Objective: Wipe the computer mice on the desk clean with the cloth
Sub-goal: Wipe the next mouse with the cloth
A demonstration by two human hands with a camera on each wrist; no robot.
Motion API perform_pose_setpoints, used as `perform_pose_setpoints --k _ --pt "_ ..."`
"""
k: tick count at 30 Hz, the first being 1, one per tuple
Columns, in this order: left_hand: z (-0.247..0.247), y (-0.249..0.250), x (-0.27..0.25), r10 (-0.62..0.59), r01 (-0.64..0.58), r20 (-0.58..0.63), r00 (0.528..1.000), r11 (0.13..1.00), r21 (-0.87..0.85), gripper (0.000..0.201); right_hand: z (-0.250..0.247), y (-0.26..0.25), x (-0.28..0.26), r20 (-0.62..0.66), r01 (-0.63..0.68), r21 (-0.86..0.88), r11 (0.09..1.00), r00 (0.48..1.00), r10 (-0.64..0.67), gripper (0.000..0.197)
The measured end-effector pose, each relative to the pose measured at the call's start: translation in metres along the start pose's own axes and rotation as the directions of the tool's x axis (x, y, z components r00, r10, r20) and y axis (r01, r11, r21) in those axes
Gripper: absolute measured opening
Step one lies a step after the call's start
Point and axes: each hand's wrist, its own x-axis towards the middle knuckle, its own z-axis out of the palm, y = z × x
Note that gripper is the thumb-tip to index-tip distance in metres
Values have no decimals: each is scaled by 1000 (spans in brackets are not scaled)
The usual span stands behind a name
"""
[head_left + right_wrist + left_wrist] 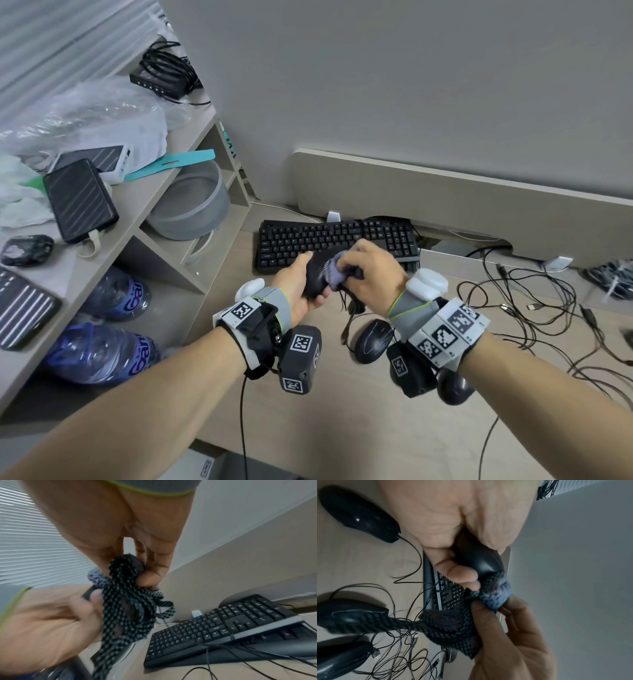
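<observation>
My left hand [301, 284] grips a black computer mouse [315, 277] lifted above the desk [308, 428], in front of the keyboard. My right hand [366, 274] holds a bunched dark checked cloth [337, 274] with a pale lilac side and presses it against the mouse's top. In the left wrist view the cloth [453, 626] hangs below the mouse [479, 559] from the right hand's fingers. In the right wrist view the cloth [126, 605] dangles from my pinching fingers. Another black mouse [371, 341] lies on the desk under my right wrist, and one more [454, 387] sits partly hidden behind it.
A black keyboard [335, 243] lies just beyond the hands. Tangled black cables [534, 308] spread over the desk's right side. A shelf unit [113, 219] stands on the left with power banks, plastic bags, a grey bowl [191, 202] and water bottles [102, 353].
</observation>
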Motion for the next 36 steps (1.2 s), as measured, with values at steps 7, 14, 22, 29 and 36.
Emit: perform_pose_setpoints --k 7,14,22,29,36 --pt "-1 2 0 31 -31 -10 999 999 -6 28 5 -10 -11 71 28 -48 998 997 -25 20" --pt "-4 -4 -7 174 -191 117 978 969 158 44 -20 15 18 -203 -190 52 980 959 196 15" --pt "0 -6 -13 214 -238 215 953 967 94 29 -9 8 11 -92 -39 4 999 995 39 35" --pt "1 -6 -6 265 -298 210 941 944 144 28 -6 -5 7 -102 42 -14 999 994 -43 24" --pt "3 -6 -5 255 -284 190 948 947 150 30 -7 3 7 -115 45 -67 997 992 -53 26"
